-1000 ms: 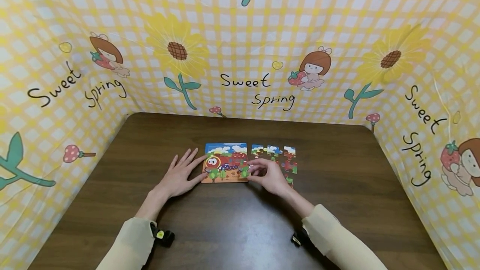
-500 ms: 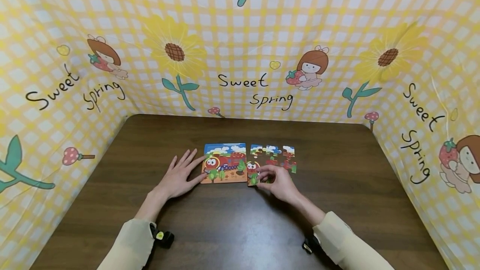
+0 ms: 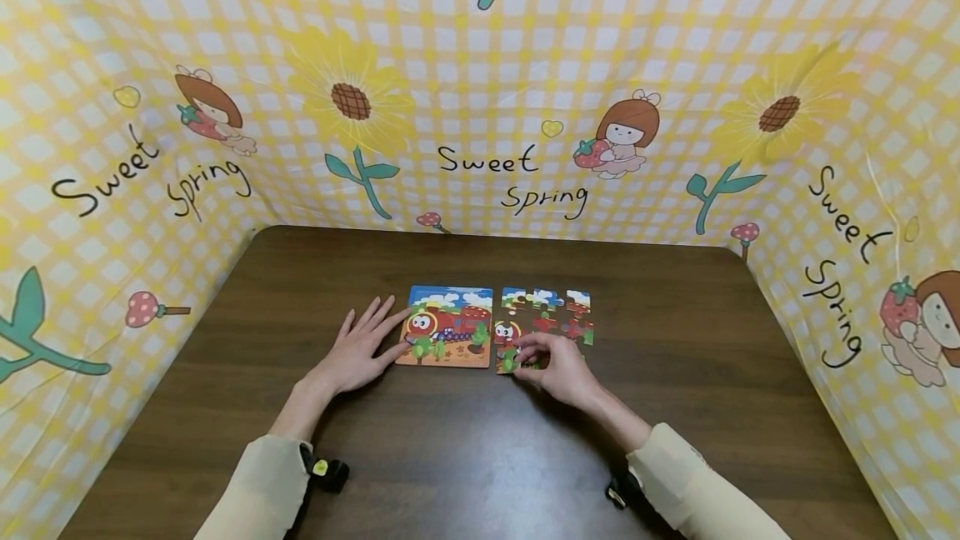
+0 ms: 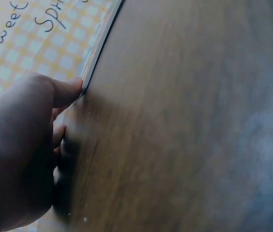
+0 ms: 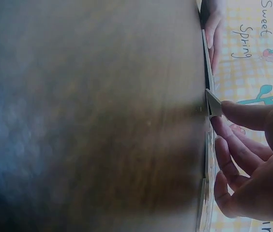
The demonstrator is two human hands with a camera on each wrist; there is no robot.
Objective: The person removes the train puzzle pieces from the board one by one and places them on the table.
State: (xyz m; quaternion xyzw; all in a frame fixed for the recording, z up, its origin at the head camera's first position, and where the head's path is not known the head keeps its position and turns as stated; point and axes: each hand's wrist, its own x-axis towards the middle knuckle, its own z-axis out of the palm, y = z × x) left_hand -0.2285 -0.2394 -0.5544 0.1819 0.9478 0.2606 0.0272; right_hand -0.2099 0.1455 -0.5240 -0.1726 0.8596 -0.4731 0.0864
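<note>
1. Your left hand point(image 3: 358, 354) lies flat on the dark brown wooden counter point(image 3: 450, 457), fingers straight and spread. Its fingertips touch the left edge of the rectangular cardboard puzzle board printed with a red cartoon train point(image 3: 447, 327).
2. In the left wrist view, the same left hand point(image 4: 20, 154) rests against the thin edge of the puzzle board point(image 4: 98, 53), thumb tip touching that edge.
3. Your right hand point(image 3: 558, 365) grips a small cardboard puzzle piece showing a red face and green leaves point(image 3: 507, 346). Thumb and fingers are curled round it.
4. The held puzzle piece sits low over the counter, just beside the lower right corner of the puzzle board. Whether it touches the counter cannot be told from the head view.
5. In the right wrist view, the right hand point(image 5: 252, 159) pinches the puzzle piece point(image 5: 214, 102) between thumb and forefinger, with the piece seen edge-on just above the counter point(image 5: 88, 121).
6. A cluster of loose colourful puzzle pieces point(image 3: 558, 311) lies on the counter directly behind the right hand, just beside the right edge of the puzzle board.
7. A yellow checked backdrop printed with sunflowers and the words "Sweet Spring" point(image 3: 487, 65) surrounds the counter on three sides.
8. Both forearms wear pale cream sleeves point(image 3: 258, 486).
</note>
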